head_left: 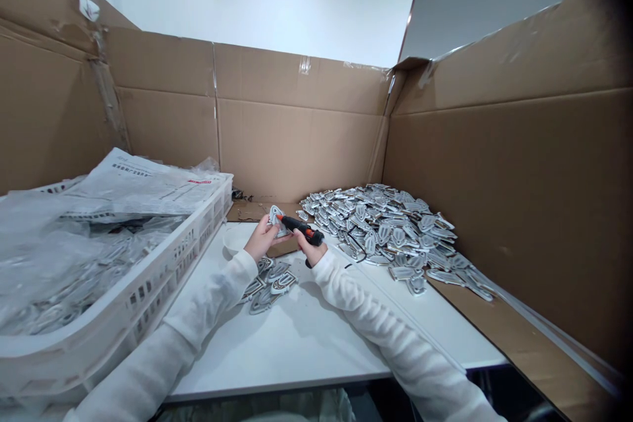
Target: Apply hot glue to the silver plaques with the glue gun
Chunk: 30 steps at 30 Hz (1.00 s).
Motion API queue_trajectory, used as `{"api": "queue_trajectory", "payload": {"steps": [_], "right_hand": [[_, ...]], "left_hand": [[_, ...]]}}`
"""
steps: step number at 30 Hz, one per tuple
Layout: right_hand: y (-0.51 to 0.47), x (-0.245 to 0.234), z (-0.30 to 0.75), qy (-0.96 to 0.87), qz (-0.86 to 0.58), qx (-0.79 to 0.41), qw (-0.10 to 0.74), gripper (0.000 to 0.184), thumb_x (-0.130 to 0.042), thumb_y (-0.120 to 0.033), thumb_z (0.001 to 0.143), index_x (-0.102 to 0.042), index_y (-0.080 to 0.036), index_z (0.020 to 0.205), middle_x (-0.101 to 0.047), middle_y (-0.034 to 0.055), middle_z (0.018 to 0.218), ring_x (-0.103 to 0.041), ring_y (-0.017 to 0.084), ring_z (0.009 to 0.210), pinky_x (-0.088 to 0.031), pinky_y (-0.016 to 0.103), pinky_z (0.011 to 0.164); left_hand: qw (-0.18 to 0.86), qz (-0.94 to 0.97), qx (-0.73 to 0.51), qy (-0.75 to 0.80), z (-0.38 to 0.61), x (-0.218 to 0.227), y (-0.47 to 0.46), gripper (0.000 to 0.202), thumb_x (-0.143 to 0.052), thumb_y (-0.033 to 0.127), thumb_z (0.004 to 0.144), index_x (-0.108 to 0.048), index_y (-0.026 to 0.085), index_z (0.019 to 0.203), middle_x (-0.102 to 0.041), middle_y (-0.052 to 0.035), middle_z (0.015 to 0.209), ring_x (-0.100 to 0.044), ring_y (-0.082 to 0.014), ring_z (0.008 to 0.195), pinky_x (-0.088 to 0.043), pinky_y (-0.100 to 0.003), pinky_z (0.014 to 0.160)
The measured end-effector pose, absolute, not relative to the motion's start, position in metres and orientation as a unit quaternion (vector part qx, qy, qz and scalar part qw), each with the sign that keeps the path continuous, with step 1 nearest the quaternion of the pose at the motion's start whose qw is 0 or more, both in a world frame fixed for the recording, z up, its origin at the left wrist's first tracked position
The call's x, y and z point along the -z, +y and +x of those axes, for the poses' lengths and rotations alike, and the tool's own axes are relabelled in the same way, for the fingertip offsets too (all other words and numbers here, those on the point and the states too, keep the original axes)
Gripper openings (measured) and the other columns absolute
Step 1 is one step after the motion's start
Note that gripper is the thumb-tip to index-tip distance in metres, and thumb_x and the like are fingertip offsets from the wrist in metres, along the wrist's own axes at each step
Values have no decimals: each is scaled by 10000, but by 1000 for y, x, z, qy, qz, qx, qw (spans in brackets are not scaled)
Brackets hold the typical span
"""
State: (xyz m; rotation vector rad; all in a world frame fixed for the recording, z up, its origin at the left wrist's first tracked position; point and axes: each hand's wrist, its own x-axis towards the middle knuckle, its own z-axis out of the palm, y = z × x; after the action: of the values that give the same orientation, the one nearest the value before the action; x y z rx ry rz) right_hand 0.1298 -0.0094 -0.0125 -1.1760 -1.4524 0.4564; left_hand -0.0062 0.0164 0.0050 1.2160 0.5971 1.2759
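Observation:
My left hand [262, 238] pinches a small flat grey-and-white badge-shaped piece [275, 214] above the white tabletop. In my right hand [310, 249] is a black glue gun [301, 228] with an orange nozzle, its tip pointing left and at or very near the piece; whether it touches I cannot tell. Below my left hand lies a small loose pile of similar pieces [271, 285]. A larger heap of them [380, 221] spreads to the right of my right hand, with a thin black cord [364, 252] at its near side.
On the left stands a white plastic basket [163, 277] holding plastic-bagged pieces, with a printed white sheet [143, 181] on top. Cardboard walls [297, 125] enclose the white table [297, 349] at the back and sides. A cardboard strip [519, 336] runs along the right.

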Motion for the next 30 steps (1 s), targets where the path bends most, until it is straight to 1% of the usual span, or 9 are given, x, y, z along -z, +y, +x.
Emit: {"api": "queue_trajectory", "payload": {"steps": [13,20,24,27,30], "right_hand": [[-16,5,129,-619,-514,-200,559,422,-462,-551,648,-396,-202,422,-377,-30,386,-383,100,397,-326,238,432],[-14,6,131,-633,-496,-180,566,408,-478,-533,654,-418,-199,427,-400,-26,382,-392,101,391,-332,236,422],[-11,11,131,-634,-500,-169,565,401,-489,-526,667,-450,-198,440,-428,-18,388,-422,112,402,-364,245,455],[-7,14,131,-624,-507,-168,570,398,-493,-537,668,-466,-199,460,-437,-17,398,-438,119,410,-374,250,462],[-3,16,133,-598,-517,-181,584,407,-490,-555,668,-470,-196,478,-441,-13,395,-445,126,406,-371,254,441]], "left_hand": [[595,523,-551,261,-6,-3,18,287,-595,228,698,-446,162,934,-615,-23,821,-588,-172,842,-458,-449,850],[584,537,-551,259,-8,-2,19,322,-607,265,690,-442,164,947,-620,-26,830,-587,-181,854,-485,-421,820],[579,535,-556,264,-7,-2,20,306,-587,253,705,-428,162,951,-621,-34,857,-595,-169,834,-498,-388,792],[571,542,-550,278,-8,-4,19,301,-564,245,718,-414,156,963,-624,-40,840,-610,-154,750,-516,-333,706],[550,573,-528,300,-10,-6,18,339,-539,280,731,-397,153,1011,-629,-43,792,-601,-129,593,-489,-244,536]]}}
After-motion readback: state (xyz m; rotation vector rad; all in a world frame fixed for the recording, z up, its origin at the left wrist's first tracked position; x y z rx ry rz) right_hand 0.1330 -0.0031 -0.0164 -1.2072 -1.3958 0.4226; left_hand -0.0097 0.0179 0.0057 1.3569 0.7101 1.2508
